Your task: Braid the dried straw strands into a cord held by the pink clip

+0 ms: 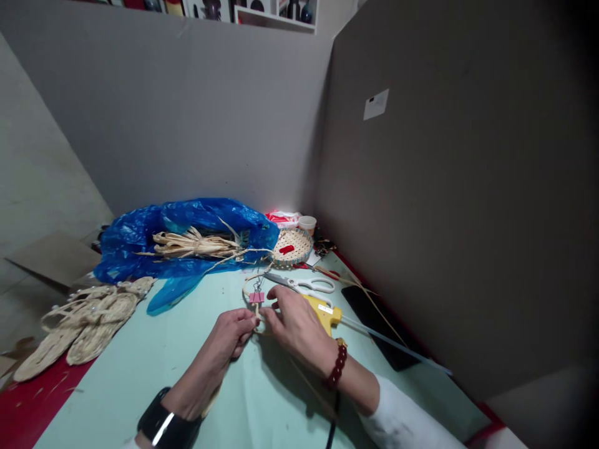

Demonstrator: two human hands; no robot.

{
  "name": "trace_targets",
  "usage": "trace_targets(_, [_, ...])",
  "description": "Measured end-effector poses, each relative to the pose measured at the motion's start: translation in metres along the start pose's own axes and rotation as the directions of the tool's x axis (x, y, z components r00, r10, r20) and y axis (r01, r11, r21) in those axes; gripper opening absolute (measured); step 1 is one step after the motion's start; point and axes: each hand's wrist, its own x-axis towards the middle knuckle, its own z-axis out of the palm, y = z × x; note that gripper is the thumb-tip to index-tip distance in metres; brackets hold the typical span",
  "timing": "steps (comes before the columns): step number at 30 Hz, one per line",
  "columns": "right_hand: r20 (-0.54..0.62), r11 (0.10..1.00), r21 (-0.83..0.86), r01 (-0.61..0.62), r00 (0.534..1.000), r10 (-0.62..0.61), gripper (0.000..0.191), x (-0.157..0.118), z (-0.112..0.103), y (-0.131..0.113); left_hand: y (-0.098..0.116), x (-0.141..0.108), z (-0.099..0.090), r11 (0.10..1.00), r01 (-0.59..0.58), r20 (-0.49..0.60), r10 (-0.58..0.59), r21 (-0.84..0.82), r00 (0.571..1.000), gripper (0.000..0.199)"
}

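My left hand pinches a thin strand of pale fibre just below a pink binder clip, which grips the strand. My right hand is at the other side of the fibre, its thumb near it and its fingers spread and bent; nothing is seen gripped in it. From the clip, a twisted cord curves up towards the bundle of dry fibre on a blue plastic bag. A yellow glue gun lies partly behind my right hand, with a long clear glue stick at its back.
White-handled scissors lie beyond the glue gun, and a black phone is at the right. Woven sandals sit at the left edge. A round woven basket and a cup stand at the back, near grey partitions.
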Motion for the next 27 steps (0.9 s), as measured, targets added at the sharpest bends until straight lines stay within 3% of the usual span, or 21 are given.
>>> trace_targets(6, [0.123, 0.968, 0.252, -0.024, 0.992, -0.008, 0.019, 0.017, 0.022, 0.009, 0.002, -0.001, -0.003, 0.998, -0.01, 0.023, 0.009, 0.064, 1.0, 0.025])
trace_targets(11, [0.144, 0.946, 0.316, -0.078, 0.989, 0.033, 0.021, 0.019, 0.028, 0.011, 0.005, -0.004, -0.005, 0.984, -0.033, 0.019, 0.03, 0.176, 0.999, 0.021])
trace_targets(16, [0.11, 0.938, 0.337, -0.077, 0.993, 0.042, 0.021, 0.015, 0.029, 0.013, 0.003, -0.002, -0.007, 0.934, -0.143, 0.028, 0.141, 0.327, 0.99, 0.021])
trace_targets(22, [0.041, 0.934, 0.352, -0.061, 0.998, 0.049, 0.019, 0.01, 0.028, 0.009, 0.007, -0.007, -0.007, 0.782, -0.207, -0.014, 0.265, 0.588, 0.964, 0.021])
trace_targets(27, [0.002, 0.918, 0.386, -0.092, 0.995, 0.099, 0.013, 0.01, 0.027, 0.006, 0.017, -0.024, 0.004, 0.616, -0.177, -0.052, 0.334, 0.767, 0.941, 0.024])
